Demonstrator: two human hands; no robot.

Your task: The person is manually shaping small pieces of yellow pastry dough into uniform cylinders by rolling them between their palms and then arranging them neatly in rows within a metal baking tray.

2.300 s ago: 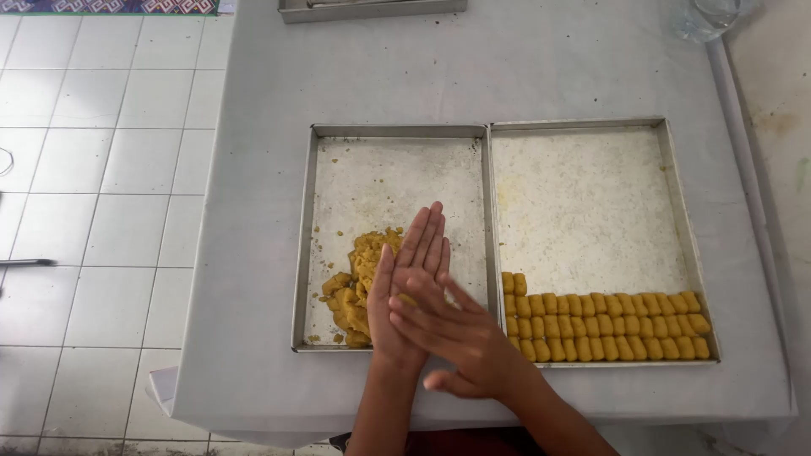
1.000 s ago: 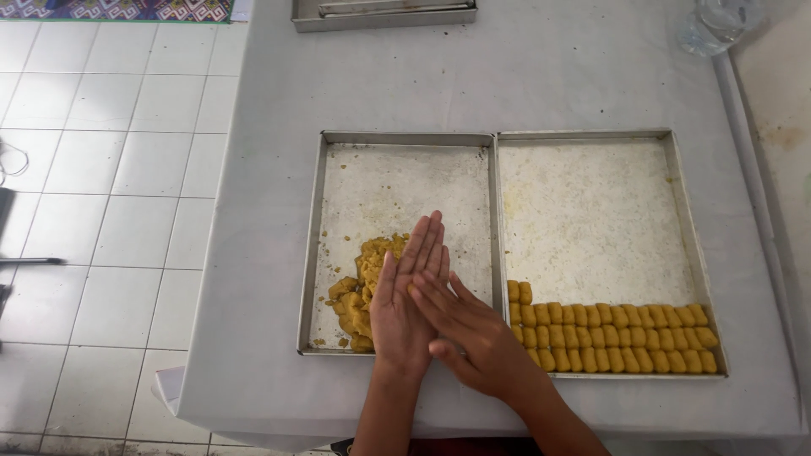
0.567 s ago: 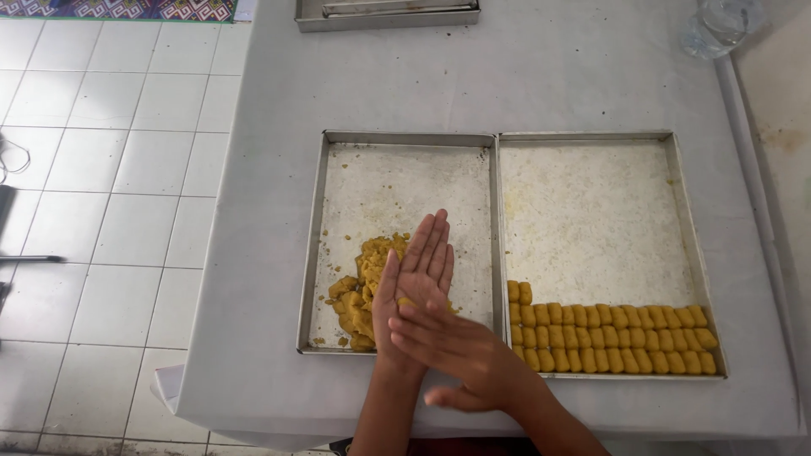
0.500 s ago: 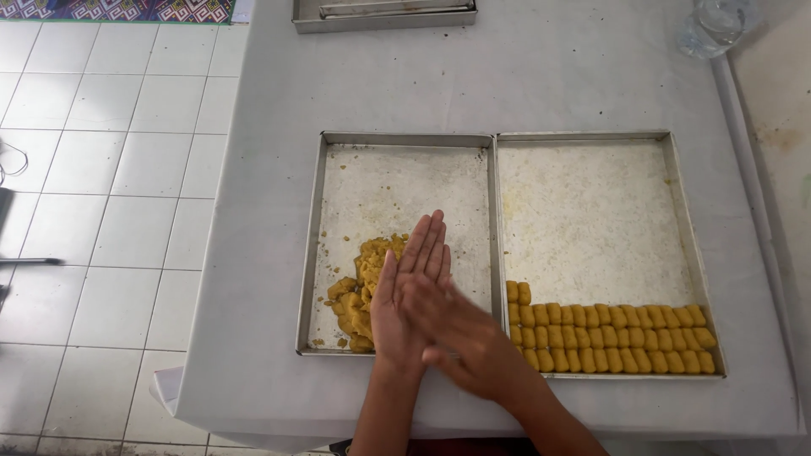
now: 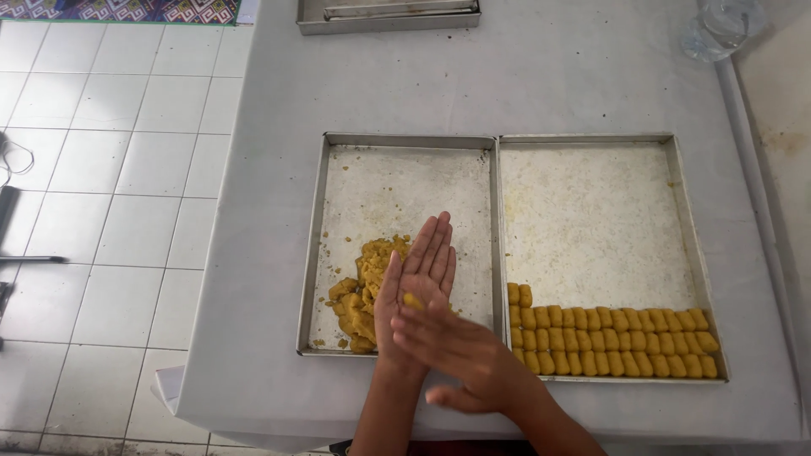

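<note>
- Over the left tray (image 5: 397,160), the left hand (image 5: 420,283) is held flat and open, palm up, fingers straight and together.
- A small piece of yellow dough (image 5: 411,301) is seen lying on that palm, pressed between both hands rather than gripped.
- The right hand (image 5: 460,355) is laid across the left palm, fingers extended and slightly blurred; nothing is clasped by it.
- A dough heap (image 5: 363,291) is found in the near part of the left tray, just beside the left hand.
- Shaped dough pieces (image 5: 608,342) are lined in rows along the near edge of the right tray (image 5: 591,194).
- Both trays are set touching, side by side, on a grey table (image 5: 541,76).
</note>
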